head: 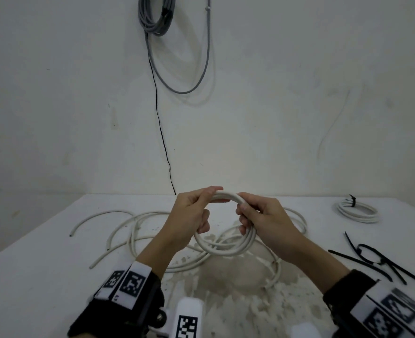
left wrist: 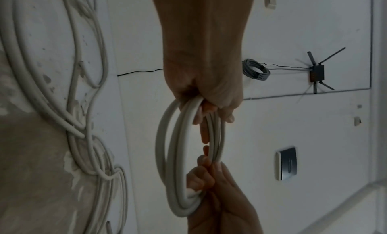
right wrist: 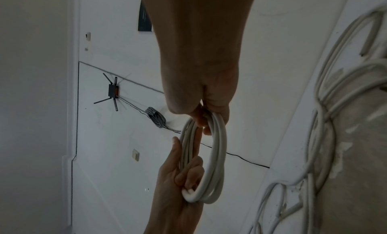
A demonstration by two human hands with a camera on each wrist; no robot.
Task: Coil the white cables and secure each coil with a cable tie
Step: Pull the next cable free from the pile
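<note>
Both hands are up above the bench point(head: 43, 240), sharing one coil of white cable point(head: 226, 250). The left hand point(head: 189, 215) has its grip curled round the coil's left side, and the right hand point(head: 265, 220) has its grip wrapped round the right side. Loose white cables point(head: 133, 225) sprawl on the bench beneath. Far right, a finished coil point(head: 357, 211) lies tied, with black cable ties point(head: 372, 259) nearer the person.
</note>
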